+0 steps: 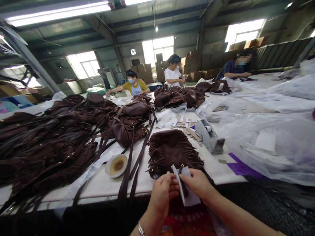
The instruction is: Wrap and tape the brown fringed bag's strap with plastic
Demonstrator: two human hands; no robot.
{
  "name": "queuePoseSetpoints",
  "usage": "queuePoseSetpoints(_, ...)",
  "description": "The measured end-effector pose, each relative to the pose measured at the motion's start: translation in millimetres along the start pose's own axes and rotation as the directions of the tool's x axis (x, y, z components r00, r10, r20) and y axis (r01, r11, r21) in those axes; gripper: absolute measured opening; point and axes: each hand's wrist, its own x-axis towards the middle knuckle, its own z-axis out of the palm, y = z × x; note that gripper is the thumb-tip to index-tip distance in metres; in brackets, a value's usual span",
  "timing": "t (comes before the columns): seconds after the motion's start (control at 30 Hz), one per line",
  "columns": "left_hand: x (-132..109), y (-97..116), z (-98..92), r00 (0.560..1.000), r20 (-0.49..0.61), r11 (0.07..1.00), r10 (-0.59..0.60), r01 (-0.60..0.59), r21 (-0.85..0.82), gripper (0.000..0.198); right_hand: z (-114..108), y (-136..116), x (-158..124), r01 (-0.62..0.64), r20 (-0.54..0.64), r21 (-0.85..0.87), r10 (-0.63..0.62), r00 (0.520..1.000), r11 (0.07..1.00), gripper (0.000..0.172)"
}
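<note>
A brown fringed bag lies on the table right in front of me. At its near edge, a folded sheet of white paper stands around a dark strip that seems to belong to the bag. My right hand pinches the paper, thumb on top. My left hand is curled against the paper's left side, its fingertips bent toward the fold; whether it grips the edge is hard to make out. A small gold ring shows on the bag just above the paper.
Brown bags with long straps are heaped to the left. A shallow white dish with brownish contents sits near them. A grey tape dispenser, cardboard scraps and clear plastic bags lie to the right. Several people work across the table.
</note>
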Motion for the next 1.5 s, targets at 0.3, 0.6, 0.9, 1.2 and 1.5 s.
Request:
queuePoseSetpoints(0.3,16.2,-18.1,10.8,0.994,-0.065,0.953,-0.091,0.105,0.284,0.043,-3.0,-14.7,-9.5,0.119,0.044,-0.226,-0.111,0.993,0.967,0.031)
queuePoseSetpoints(0.6,15.2,-8.8,17.6,0.909,0.107,0.436,0.403,-0.294,0.851,0.036,-1.5,-7.5,-19.5,0.332,0.088,-0.29,-0.321,0.943,0.897,0.033)
queuePoseSetpoints(0.9,16.1,-13.2,21.7,0.925,0.043,0.569,0.377,-0.268,0.777,0.025,0.9,-1.8,-20.9,0.219,-0.037,-0.026,-0.22,0.975,0.975,0.027)
queuePoseSetpoints(1.2,7.6,-12.1,24.4,0.982,0.116,0.958,0.148,-0.172,0.23,0.036,4.9,1.0,-33.1,0.519,0.126,-0.143,-0.505,0.854,0.843,0.031)
queuePoseSetpoints(1.5,20.6,-24.4,22.8,0.979,-0.119,0.934,0.163,-0.114,0.337,0.051,-2.6,12.9,-46.1,0.792,0.429,-0.43,-0.674,0.602,0.433,0.045)
